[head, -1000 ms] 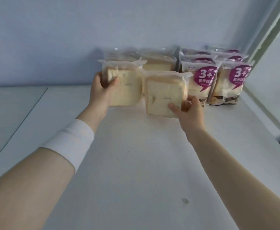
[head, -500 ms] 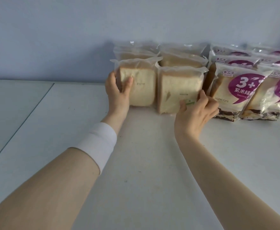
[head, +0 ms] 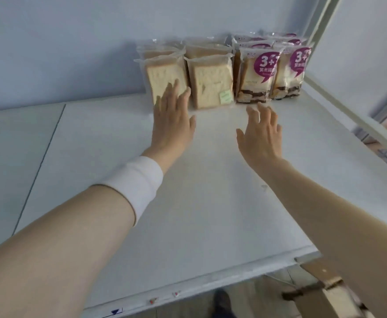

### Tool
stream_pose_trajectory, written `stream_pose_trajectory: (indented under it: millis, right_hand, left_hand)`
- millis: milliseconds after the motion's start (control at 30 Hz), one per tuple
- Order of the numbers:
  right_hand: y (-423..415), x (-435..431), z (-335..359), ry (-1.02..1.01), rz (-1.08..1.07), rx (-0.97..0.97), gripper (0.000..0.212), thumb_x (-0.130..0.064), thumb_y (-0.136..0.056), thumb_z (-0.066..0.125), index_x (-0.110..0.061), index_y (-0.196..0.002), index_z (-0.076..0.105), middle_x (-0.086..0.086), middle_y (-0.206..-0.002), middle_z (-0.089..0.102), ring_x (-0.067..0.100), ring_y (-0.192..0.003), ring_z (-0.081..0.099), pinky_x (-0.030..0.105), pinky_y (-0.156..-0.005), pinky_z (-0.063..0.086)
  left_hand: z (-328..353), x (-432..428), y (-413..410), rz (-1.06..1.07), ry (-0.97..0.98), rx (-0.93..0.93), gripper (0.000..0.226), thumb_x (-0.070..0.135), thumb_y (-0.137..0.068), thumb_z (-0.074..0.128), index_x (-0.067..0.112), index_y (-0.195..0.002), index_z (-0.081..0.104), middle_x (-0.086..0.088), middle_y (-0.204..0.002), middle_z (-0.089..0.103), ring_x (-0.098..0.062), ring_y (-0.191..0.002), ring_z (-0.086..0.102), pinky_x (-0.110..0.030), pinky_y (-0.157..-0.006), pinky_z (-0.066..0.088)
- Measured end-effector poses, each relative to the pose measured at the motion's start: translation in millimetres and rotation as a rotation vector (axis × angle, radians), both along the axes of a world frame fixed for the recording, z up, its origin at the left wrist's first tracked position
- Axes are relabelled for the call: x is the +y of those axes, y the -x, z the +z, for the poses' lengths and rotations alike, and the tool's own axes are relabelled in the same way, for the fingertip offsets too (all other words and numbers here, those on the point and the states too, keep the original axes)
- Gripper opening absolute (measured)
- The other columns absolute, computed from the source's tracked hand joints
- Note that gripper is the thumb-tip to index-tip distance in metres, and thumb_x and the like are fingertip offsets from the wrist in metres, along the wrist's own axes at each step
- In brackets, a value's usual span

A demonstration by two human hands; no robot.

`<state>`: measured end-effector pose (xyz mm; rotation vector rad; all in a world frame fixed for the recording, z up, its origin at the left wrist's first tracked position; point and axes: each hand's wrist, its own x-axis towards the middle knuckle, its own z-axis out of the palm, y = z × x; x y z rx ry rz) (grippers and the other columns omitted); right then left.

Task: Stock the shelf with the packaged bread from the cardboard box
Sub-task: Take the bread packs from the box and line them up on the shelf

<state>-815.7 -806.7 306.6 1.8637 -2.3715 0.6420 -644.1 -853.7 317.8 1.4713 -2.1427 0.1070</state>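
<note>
On shelf (head: 211, 180) — clear-wrapped bread packs (head: 211, 86) upright, pale.

Clear-wrapped bread packs (head: 212, 81) stand upright in rows far back on the shelf (head: 211, 203)

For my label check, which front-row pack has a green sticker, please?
The second pack from the left: only it bears a green sticker, lower right.

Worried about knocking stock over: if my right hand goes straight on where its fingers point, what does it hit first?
Most likely the foot of the front purple-labelled bread packet beside the plain loaf, just ahead of your open right hand; depth is unclear.
</note>
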Motion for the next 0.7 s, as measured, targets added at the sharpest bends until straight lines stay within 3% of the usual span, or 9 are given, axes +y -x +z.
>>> stream_pose_trajectory:
  millis: [67,167,367,467,700]
  right_hand:
    - [11.8,39.9,2.8,-0.142,-0.031,0.110,0.056,-0.030,-0.096,0.043,-0.014,-0.145,0.022,0.011,-0.154,0.018,0.030,-0.145,0.008,0.045,-0.116,0.015]
    - [39.8,103.0,11.4,-0.267,-0.089,0.210,0.053,-0.033,-0.097,0.040,-0.014,-0.144,0.026,0.012,-0.153,0.023,0.031,-0.144,0.009,0.048,-0.116,0.013]
    - [127.3,244.4,19.4,-0.411,-0.244,0.282,0.046,-0.034,-0.096,0.039,-0.014,-0.137,0.038,0.012,-0.144,0.037,0.031,-0.136,0.027,0.050,-0.112,0.024]
    - [178.5,325.4,2.5,-0.479,-0.342,0.237,0.045,-0.033,-0.095,0.041,-0.014,-0.136,0.040,0.013,-0.142,0.039,0.032,-0.136,0.027,0.050,-0.112,0.023]
    - [267.0,498.6,-81.8,-0.724,-0.611,0.056,0.040,-0.034,-0.094,0.042,-0.012,-0.127,0.048,0.013,-0.131,0.049,0.033,-0.127,0.038,0.047,-0.107,0.030]
  left_hand:
    - [3.1,34.5,17.4,-0.146,-0.058,-0.286,0.054,0.025,-0.096,0.041,0.010,-0.144,0.021,-0.012,-0.157,0.012,-0.027,-0.145,0.008,-0.044,-0.118,0.006]
    - [15.0,85.7,56.7,-0.280,-0.150,-0.490,0.052,0.023,-0.096,0.039,0.010,-0.144,0.023,-0.012,-0.155,0.017,-0.027,-0.145,0.010,-0.044,-0.117,0.004]
    - [24.8,197.6,172.3,-0.575,-0.098,-0.500,0.040,0.016,-0.093,0.040,0.009,-0.132,0.040,-0.012,-0.140,0.043,-0.028,-0.130,0.036,-0.041,-0.110,0.023]
    - [5.0,267.2,242.6,-0.753,-0.077,-0.489,0.036,0.026,-0.094,0.040,0.010,-0.126,0.045,-0.013,-0.133,0.049,-0.030,-0.123,0.043,-0.041,-0.103,0.033]
    - [-86.0,392.9,358.5,-0.953,-0.282,-0.675,0.039,0.027,-0.095,0.042,0.009,-0.129,0.041,-0.014,-0.136,0.046,-0.030,-0.128,0.039,-0.042,-0.105,0.030]
